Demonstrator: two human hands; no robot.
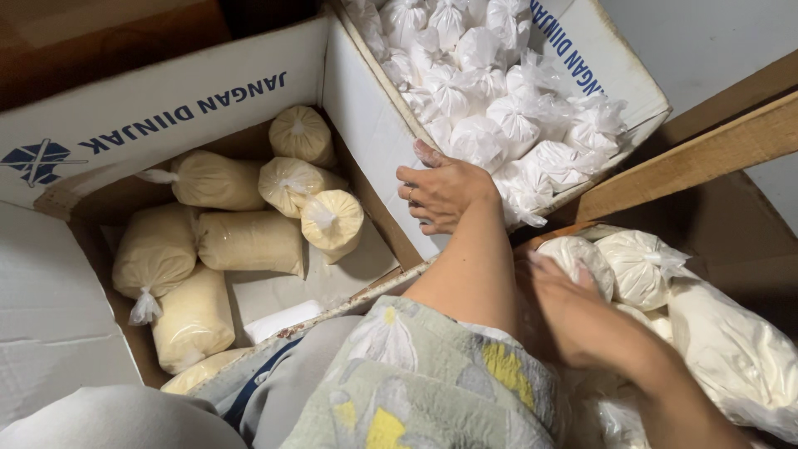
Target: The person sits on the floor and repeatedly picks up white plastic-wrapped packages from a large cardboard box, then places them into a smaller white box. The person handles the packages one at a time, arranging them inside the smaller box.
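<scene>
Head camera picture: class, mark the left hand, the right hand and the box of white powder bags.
left hand (440, 193), head view, back of the hand.
right hand (559, 293), head view, back of the hand.
box of white powder bags (600, 50), head view, bare right flap.

Left hand (443, 193) on box edge (378, 145), right hand (573, 312) on white bag (582, 258).
</scene>
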